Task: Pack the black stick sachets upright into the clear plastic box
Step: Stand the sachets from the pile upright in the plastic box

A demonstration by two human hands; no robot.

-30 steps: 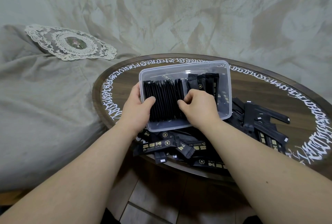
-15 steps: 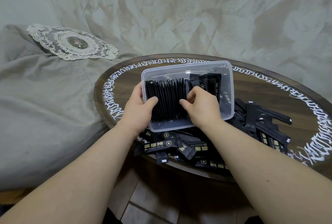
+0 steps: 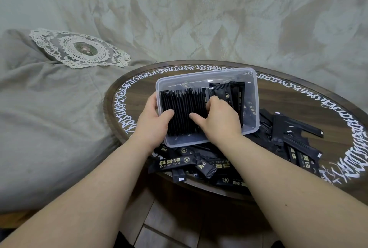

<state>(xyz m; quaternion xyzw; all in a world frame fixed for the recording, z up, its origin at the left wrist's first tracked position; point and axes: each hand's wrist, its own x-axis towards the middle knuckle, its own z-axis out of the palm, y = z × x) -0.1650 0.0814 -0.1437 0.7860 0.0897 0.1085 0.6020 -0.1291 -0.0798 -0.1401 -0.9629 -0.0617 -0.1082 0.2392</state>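
The clear plastic box point(image 3: 253, 88) rests tilted on a heap of loose black stick sachets point(image 3: 185, 163) on the round table. Inside it a row of upright black sachets point(image 3: 183, 112) fills the left half. A few more sachets point(image 3: 233, 96) lean at its right end. My left hand point(image 3: 153, 124) grips the box's left wall, thumb pressed on the row. My right hand point(image 3: 219, 118) is inside the box, fingers curled over the row's right end, thumb on its front. More loose sachets point(image 3: 294, 138) lie to the right of the box.
The round dark wooden table point(image 3: 328, 112) has white script around its rim. A grey cushion with a lace doily point(image 3: 79, 48) lies at the left. Grey-green draped fabric point(image 3: 199, 9) hangs behind. Tiled floor point(image 3: 159, 227) shows below the table's near edge.
My right hand has slid leftwards along the row, pressing the upright sachets closer together. My left hand has stayed on the box's left wall.
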